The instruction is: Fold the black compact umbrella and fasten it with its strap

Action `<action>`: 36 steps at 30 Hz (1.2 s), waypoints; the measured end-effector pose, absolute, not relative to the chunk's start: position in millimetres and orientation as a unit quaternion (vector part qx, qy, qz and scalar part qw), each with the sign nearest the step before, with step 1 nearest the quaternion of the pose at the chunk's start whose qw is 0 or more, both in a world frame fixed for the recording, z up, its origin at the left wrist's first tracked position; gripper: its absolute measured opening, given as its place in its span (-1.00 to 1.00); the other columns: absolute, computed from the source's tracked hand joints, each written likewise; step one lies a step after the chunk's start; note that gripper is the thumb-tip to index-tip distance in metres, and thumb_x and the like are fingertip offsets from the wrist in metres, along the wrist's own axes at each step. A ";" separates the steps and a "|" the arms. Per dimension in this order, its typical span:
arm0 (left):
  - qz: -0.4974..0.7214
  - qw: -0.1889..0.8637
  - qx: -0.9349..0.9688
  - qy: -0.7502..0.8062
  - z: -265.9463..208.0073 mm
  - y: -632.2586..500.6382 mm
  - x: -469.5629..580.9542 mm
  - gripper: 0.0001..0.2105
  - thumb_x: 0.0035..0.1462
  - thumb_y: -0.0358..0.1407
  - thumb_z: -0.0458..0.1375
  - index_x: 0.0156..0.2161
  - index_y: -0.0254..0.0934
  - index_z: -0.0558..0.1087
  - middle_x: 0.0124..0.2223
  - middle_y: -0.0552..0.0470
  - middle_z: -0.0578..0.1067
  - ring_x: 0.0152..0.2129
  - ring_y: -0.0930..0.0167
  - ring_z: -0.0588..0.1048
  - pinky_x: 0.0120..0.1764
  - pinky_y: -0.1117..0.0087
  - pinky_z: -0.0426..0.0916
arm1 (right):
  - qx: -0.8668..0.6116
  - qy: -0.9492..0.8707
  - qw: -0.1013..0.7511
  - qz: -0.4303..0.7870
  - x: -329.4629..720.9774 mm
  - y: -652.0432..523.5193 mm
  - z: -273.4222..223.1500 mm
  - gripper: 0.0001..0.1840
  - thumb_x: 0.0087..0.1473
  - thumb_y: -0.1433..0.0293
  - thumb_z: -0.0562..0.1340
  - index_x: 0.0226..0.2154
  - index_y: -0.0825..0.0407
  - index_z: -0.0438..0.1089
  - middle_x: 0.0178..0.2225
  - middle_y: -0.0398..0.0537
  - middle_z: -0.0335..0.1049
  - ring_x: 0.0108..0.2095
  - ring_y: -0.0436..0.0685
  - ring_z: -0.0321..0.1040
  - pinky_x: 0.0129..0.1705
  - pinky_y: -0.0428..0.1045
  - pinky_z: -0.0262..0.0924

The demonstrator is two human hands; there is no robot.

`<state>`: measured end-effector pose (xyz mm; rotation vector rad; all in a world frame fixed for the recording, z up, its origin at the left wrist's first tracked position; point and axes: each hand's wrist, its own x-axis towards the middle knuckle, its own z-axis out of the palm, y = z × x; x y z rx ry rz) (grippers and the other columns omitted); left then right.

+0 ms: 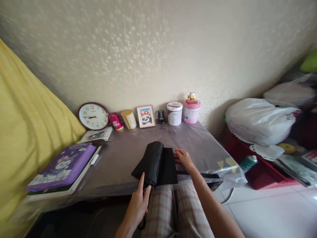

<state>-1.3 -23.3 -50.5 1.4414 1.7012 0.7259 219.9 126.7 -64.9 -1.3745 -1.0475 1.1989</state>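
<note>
A black folding umbrella lies at the front edge of the table, collapsed, its fabric loose. One panel spreads flat to the right and another juts out to the left. My left hand is closed around the handle end, with the index finger stretched along the umbrella and the thumb on the other side. Below that hand hangs a dark wrist loop. At the right-hand panel's outer edge, my right hand has its fingers bent and gripping the fabric. A black strip extends right beneath my right forearm.
Along the wall stand a clock, several canisters including a white tub, and a framed panda picture. A purple folder lies on the left. Right of the table, a white bag rests on a red crate.
</note>
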 end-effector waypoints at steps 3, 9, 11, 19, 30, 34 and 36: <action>0.283 0.380 0.572 0.670 -49.7 -23.2 -1.4 -0.36 0.18 0.01 -0.18 0.27 -0.25 -0.21 -0.71 0.25 0.30 -0.83 0.48 0.32 -0.68 0.53 0.22 | -0.547 -0.423 0.507 0.514 211.5 122.0 -59.5 -0.73 -0.07 0.38 0.11 -0.28 0.12 0.39 -0.46 -0.06 0.42 -0.45 0.04 0.40 -0.45 -0.07 0.30; 0.279 0.375 0.580 0.667 -52.2 -23.0 -2.4 -0.38 0.19 0.00 -0.18 0.26 -0.20 -0.21 -0.72 0.26 0.29 -0.83 0.48 0.32 -0.68 0.52 0.22 | -0.519 -0.443 0.495 0.539 198.3 114.6 -45.7 -0.72 -0.01 0.25 0.11 -0.30 0.09 0.39 -0.46 -0.09 0.39 -0.49 0.00 0.34 -0.53 -0.12 0.25; 0.277 0.372 0.580 0.670 -53.9 -22.9 -2.7 -0.38 0.19 0.00 -0.17 0.26 -0.20 -0.21 -0.73 0.26 0.28 -0.84 0.47 0.32 -0.69 0.53 0.21 | -0.532 -0.477 0.464 0.524 194.7 112.8 -43.8 -0.67 0.03 0.19 0.09 -0.29 0.08 0.38 -0.46 -0.09 0.38 -0.51 0.00 0.33 -0.56 -0.12 0.23; 0.278 0.374 0.584 0.664 -55.4 -22.9 -4.3 -0.38 0.19 -0.01 -0.17 0.27 -0.20 -0.22 -0.74 0.27 0.28 -0.84 0.48 0.32 -0.69 0.55 0.21 | -0.609 -0.630 0.359 0.321 179.5 111.7 -45.7 -0.64 -0.01 0.21 0.17 -0.22 0.12 0.39 -0.37 0.02 0.42 -0.31 0.15 0.36 -0.27 -0.01 0.22; 0.266 0.368 0.602 0.658 -53.7 -21.2 -5.7 -0.38 0.21 -0.04 -0.17 0.27 -0.25 -0.24 -0.76 0.27 0.26 -0.83 0.45 0.33 -0.67 0.52 0.21 | -0.530 -0.554 0.461 0.448 154.4 119.9 -46.7 -0.70 -0.11 0.32 0.21 -0.26 0.09 0.37 -0.51 -0.16 0.35 -0.50 0.02 0.29 -0.53 -0.12 0.17; 0.245 0.336 0.628 0.658 -53.6 -20.4 -6.8 -0.41 0.23 -0.10 -0.20 0.27 -0.32 -0.25 -0.72 0.22 0.32 -0.82 0.43 0.34 -0.60 0.47 0.25 | -0.532 -0.528 0.464 0.472 138.1 124.7 -47.2 -0.49 -0.14 0.33 0.24 -0.08 0.14 0.27 -0.54 -0.20 0.27 -0.57 -0.02 0.22 -0.60 -0.13 0.14; 0.235 0.320 0.638 0.660 -53.2 -20.5 -7.2 -0.41 0.24 -0.14 -0.20 0.27 -0.35 -0.28 -0.65 0.15 0.40 -0.80 0.42 0.38 -0.55 0.45 0.27 | -0.534 -0.530 0.459 0.472 132.1 127.7 -49.1 -0.42 -0.14 0.35 0.24 -0.02 0.19 0.20 -0.56 -0.22 0.25 -0.60 -0.03 0.21 -0.61 -0.13 0.16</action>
